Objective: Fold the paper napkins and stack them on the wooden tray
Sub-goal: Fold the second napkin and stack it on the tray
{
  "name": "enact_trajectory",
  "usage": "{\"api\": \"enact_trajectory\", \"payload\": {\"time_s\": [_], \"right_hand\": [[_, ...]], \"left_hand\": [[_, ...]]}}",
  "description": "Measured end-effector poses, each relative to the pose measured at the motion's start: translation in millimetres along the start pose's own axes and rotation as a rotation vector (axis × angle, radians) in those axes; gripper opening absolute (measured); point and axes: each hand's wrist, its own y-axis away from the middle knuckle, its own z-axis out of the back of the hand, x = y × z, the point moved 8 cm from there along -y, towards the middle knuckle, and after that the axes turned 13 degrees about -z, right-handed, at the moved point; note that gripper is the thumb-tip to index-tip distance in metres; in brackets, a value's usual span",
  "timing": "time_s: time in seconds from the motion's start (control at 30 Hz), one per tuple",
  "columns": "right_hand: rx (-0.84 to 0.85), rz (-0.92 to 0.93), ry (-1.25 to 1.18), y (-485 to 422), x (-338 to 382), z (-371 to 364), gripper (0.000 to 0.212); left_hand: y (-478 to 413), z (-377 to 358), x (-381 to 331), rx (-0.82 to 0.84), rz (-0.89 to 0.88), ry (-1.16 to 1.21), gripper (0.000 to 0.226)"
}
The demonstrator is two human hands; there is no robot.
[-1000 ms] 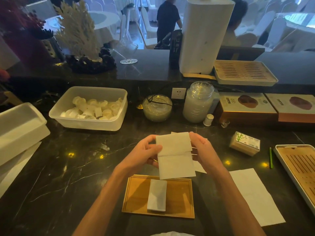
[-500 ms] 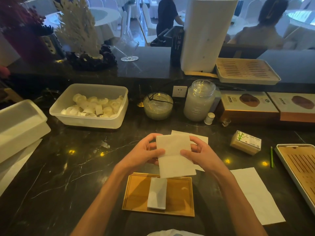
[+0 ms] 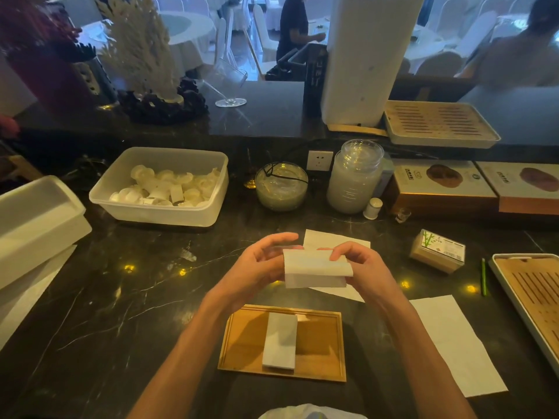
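Observation:
Both hands hold a white paper napkin in the air above the black counter; it is folded over into a short wide strip. My left hand grips its left edge and my right hand pinches its top right part. Below them lies the wooden tray, with one folded napkin lying lengthwise in its middle. Another flat napkin lies on the counter behind my hands, partly hidden. An unfolded napkin lies right of the tray.
A plastic tub of white items, a glass bowl and a glass jar stand behind. A small box, a green pen and a slatted tray are on the right. White bins sit left.
The napkin hung tall and half-folded between my hands; its lower half has since been folded up, so it is now a short wide strip. My right hand moved onto its top.

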Motion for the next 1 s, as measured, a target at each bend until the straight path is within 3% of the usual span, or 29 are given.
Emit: {"api": "enact_trajectory", "payload": {"time_s": [0.13,0.4,0.5,0.6,0.73,1.0], "right_hand": [[-0.049,0.080,0.084,3.2,5.2,1.3,0.043],[-0.052,0.126,0.147,8.5,7.8,-4.7,0.029],[-0.033,-0.002,-0.023,5.4,-0.3,-4.5,0.023],[0.054,-0.226,-0.212,6.4,-17.1,-14.8,0.031],[0.039,-0.178,-0.166,6.8,-28.2,-21.8,0.040],[-0.021,-0.198,-0.171,2.5,-39.9,-24.0,0.046]], "left_hand": [[6.0,-3.1,10.1,-0.004,0.143,0.155,0.051],[9.5,-6.0,17.8,0.077,0.171,-0.080,0.061],[7.9,-2.6,16.5,-0.029,0.113,-0.102,0.058],[7.9,4.7,17.2,-0.182,0.049,-0.137,0.061],[9.7,-0.2,27.0,-0.176,0.051,-0.223,0.068],[15.1,-2.5,51.3,-0.190,0.094,-0.258,0.060]]}}
